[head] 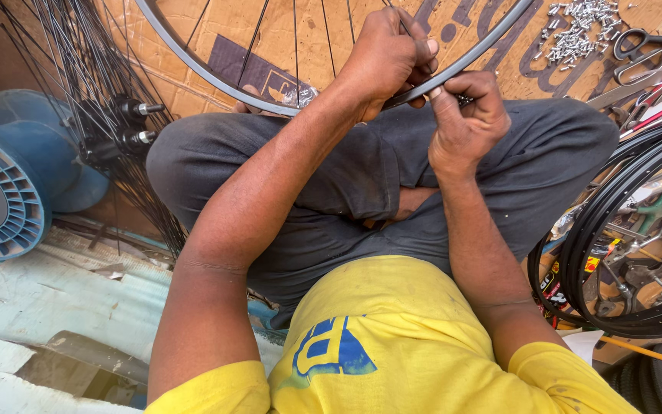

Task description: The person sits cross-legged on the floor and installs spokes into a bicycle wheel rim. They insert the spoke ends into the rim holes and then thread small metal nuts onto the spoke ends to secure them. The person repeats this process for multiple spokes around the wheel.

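Note:
A grey bicycle wheel rim point(193, 67) with thin spokes point(323, 31) rests across my crossed legs in dark trousers. My left hand point(388, 54) reaches over the rim's near edge and grips it, fingers curled around a spoke. My right hand point(465, 115) sits just to the right, pinching something small against the rim's underside; what it pinches is hidden by the fingers.
Hubs with loose black spokes point(113, 126) stand at the left beside a blue plastic spool point(9, 184). A pile of small silver nipples point(572, 31) and scissors point(641, 42) lie on cardboard at the top right. Black rims point(614, 222) and tools lean at the right.

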